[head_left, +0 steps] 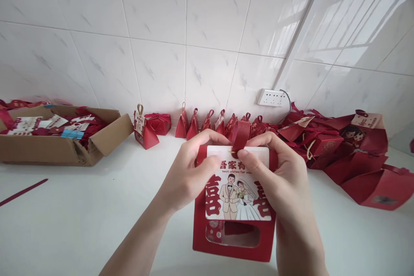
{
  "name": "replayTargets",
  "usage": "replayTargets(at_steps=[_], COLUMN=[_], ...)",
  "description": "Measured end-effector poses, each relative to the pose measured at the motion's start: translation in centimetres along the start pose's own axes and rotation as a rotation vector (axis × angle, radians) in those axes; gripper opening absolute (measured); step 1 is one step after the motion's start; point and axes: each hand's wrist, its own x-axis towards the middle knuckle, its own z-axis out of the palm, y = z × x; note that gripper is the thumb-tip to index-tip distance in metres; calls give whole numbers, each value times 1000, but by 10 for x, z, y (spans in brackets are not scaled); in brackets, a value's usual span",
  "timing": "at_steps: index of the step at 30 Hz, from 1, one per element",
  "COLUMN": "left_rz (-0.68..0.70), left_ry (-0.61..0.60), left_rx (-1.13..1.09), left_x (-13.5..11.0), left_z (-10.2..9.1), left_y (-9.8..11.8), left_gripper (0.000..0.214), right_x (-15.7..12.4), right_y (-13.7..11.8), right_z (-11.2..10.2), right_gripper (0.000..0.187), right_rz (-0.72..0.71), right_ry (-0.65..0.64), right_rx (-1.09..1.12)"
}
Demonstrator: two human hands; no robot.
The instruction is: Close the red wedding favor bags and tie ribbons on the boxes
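Between my two hands is a red gift box [233,253] with a clear window low on its front. A white printed flap with a drawn wedding couple covers its upper front, and a red ribbon loop [241,136] rises from the top. My left hand [194,168] grips the box's upper left edge, thumb on the flap and fingers behind. On the other side, my right hand [278,177] holds the upper right, its thumb pressed near the ribbon's base. Part of a small red packet shows through the window. The fingertips behind the box are hidden.
An open cardboard box [48,148] full of red and white pieces stands at left, near a loose red ribbon strip [24,192]. Several small red boxes [183,124] line the tiled wall. Red gift boxes [375,181] pile up at right, below a power strip [271,98].
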Motion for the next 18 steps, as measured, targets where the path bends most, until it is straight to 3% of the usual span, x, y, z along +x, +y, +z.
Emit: replayTargets(at_steps=[4,11,18], left_rz=[76,65,54], left_ry=[147,134,121], left_rx=[266,272,295], left_x=[2,-1,2], left_z=[4,3,7], left_y=[1,1,5], left_gripper=[14,27,16], right_x=[0,1,1], right_y=[0,1,1], right_z=[0,-2,-3], right_gripper=[19,18,19], right_rz=[-29,2,-6], right_ry=[3,-43,-36], right_rx=[-28,-8,-23])
